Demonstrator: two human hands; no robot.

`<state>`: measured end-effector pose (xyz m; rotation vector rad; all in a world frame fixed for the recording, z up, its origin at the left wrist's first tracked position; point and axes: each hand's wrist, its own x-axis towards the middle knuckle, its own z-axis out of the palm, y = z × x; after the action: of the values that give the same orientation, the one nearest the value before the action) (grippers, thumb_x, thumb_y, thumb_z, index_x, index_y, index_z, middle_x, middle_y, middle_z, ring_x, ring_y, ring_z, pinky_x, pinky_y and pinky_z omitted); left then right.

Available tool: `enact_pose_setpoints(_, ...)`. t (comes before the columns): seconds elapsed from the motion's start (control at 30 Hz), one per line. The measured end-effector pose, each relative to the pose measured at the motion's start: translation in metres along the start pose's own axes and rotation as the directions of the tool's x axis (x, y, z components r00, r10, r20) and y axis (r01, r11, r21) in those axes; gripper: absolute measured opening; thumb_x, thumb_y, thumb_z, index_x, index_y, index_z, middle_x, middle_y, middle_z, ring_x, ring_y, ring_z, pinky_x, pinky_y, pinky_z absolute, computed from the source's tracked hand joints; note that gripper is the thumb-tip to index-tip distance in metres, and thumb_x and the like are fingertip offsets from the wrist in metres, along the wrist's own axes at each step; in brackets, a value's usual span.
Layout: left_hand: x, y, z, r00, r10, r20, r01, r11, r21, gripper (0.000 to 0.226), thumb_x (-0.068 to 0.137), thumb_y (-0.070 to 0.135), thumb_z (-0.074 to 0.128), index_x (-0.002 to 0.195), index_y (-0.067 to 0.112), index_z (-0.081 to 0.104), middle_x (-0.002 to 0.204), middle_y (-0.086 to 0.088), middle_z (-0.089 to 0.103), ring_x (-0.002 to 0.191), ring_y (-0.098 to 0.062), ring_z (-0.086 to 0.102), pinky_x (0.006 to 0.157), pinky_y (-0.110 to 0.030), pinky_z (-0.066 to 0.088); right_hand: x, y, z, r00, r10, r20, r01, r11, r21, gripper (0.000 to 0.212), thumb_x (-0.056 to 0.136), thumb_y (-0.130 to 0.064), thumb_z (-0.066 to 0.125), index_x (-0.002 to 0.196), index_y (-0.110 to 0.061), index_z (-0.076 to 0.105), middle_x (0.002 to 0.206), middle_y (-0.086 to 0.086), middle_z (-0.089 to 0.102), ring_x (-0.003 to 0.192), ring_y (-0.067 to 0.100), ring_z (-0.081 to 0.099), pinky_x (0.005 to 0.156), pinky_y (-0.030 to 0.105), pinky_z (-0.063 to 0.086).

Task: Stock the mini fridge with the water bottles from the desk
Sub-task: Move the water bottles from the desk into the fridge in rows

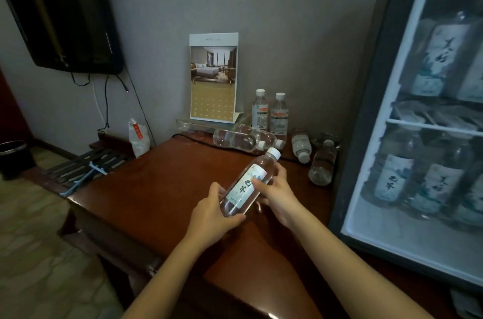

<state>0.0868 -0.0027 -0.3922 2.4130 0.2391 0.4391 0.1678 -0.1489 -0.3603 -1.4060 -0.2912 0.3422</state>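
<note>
Both hands on it now, left hand curled round the base, right hand gripping the middle of the water bottle, just left of the mini fridge.

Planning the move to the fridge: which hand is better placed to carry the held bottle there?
Right, probably. The right hand grips the bottle at its label, on the side nearest the mini fridge; the left hand only holds the base, farther from it.

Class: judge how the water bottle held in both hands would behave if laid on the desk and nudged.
The water bottle looks full, so it is probably heavy for its size and fairly stiff. Its round, smooth body would likely roll on the desk.
</note>
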Motion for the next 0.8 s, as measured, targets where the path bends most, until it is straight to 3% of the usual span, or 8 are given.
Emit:
enact_pose_setpoints(0.07, -0.02, 0.005, 0.004, 1.0, 0.001, 0.006, -0.001, 0.999, -0.037, 0.057, 0.063, 0.049, 0.079, 0.099, 0.032, 0.037, 0.104, 0.018, 0.059, 0.073, 0.005, 0.06, 0.059, -0.016, 0.054, -0.019, -0.001, -0.006, 0.999, -0.033, 0.037, 0.035, 0.998, -0.048, 0.073, 0.086, -0.007, 0.063, 0.139, -0.03, 0.018, 0.115, -0.005, 0.055, 0.109, 0.015, 0.056, 0.098, 0.041, 0.047)
enact_pose_setpoints(0.17, -0.044, 0.015, 0.012, 1.0, -0.014, -0.005, 0.013, 0.994, -0.109, 0.065, 0.061, 0.05, 0.082, 0.108, 0.035, 0.039, 0.112, 0.011, 0.06, 0.079, 0.005, 0.059, 0.067, -0.018, 0.056, -0.047, -0.001, -0.014, 0.995, -0.078, 0.06, 0.082, 0.995, -0.061, 0.073, 0.084, -0.007, 0.064, 0.138, -0.032, 0.021, 0.117, -0.007, 0.055, 0.11, 0.014, 0.056, 0.099, 0.044, 0.047)
enact_pose_setpoints(0.3, -0.068, 0.033, 0.018, 0.999, 0.01, 0.043, -0.004, 0.991, -0.134, 0.071, 0.06, 0.052, 0.08, 0.114, 0.037, 0.038, 0.112, 0.01, 0.058, 0.092, -0.007, 0.061, 0.075, -0.027, 0.057, -0.078, -0.005, -0.023, 0.992, -0.109, 0.062, 0.112, 0.992, -0.057, 0.075, 0.084, -0.012, 0.065, 0.139, -0.036, 0.02, 0.122, 0.001, 0.055, 0.112, 0.018, 0.057, 0.097, 0.044, 0.048)
enact_pose_setpoints(0.4, -0.088, 0.048, 0.018, 0.997, 0.067, 0.042, -0.058, 0.982, -0.182, 0.067, 0.06, 0.047, 0.08, 0.112, 0.037, 0.039, 0.11, 0.01, 0.061, 0.094, -0.008, 0.062, 0.077, -0.032, 0.056, -0.103, -0.012, -0.031, 0.988, -0.14, 0.064, 0.145, 0.987, -0.075, 0.076, 0.084, -0.017, 0.067, 0.138, -0.04, 0.019, 0.12, 0.005, 0.059, 0.109, 0.017, 0.06, 0.09, 0.035, 0.053)
enact_pose_setpoints(0.5, -0.105, 0.072, 0.015, 0.988, 0.153, 0.013, -0.146, 0.96, -0.241, 0.065, 0.06, 0.044, 0.081, 0.108, 0.043, 0.037, 0.11, 0.012, 0.062, 0.094, -0.004, 0.062, 0.076, -0.029, 0.056, -0.133, -0.027, -0.043, 0.977, -0.209, 0.04, 0.212, 0.972, -0.105, 0.071, 0.083, -0.022, 0.067, 0.133, -0.047, 0.022, 0.121, 0.003, 0.06, 0.11, 0.013, 0.059, 0.078, 0.022, 0.054)
enact_pose_setpoints(0.63, -0.124, 0.117, 0.015, 0.958, 0.287, -0.003, -0.273, 0.907, -0.321, 0.067, 0.059, 0.046, 0.08, 0.104, 0.055, 0.032, 0.109, 0.016, 0.061, 0.093, 0.0, 0.062, 0.075, -0.028, 0.056, -0.179, -0.058, -0.069, 0.945, -0.326, -0.003, 0.323, 0.937, -0.136, 0.063, 0.085, -0.017, 0.064, 0.123, -0.056, 0.031, 0.118, 0.007, 0.062, 0.104, 0.016, 0.064, 0.08, 0.027, 0.056)
enact_pose_setpoints(0.8, -0.147, 0.18, 0.033, 0.899, 0.438, -0.015, -0.404, 0.814, -0.418, 0.071, 0.058, 0.048, 0.079, 0.112, 0.051, 0.033, 0.1, 0.024, 0.06, 0.091, 0.007, 0.061, 0.072, -0.015, 0.053, -0.244, -0.097, -0.105, 0.906, -0.408, -0.111, 0.364, 0.887, -0.285, 0.067, 0.088, -0.018, 0.06, 0.135, -0.049, 0.023, 0.12, 0.01, 0.06, 0.101, 0.018, 0.066, 0.082, 0.036, 0.057)
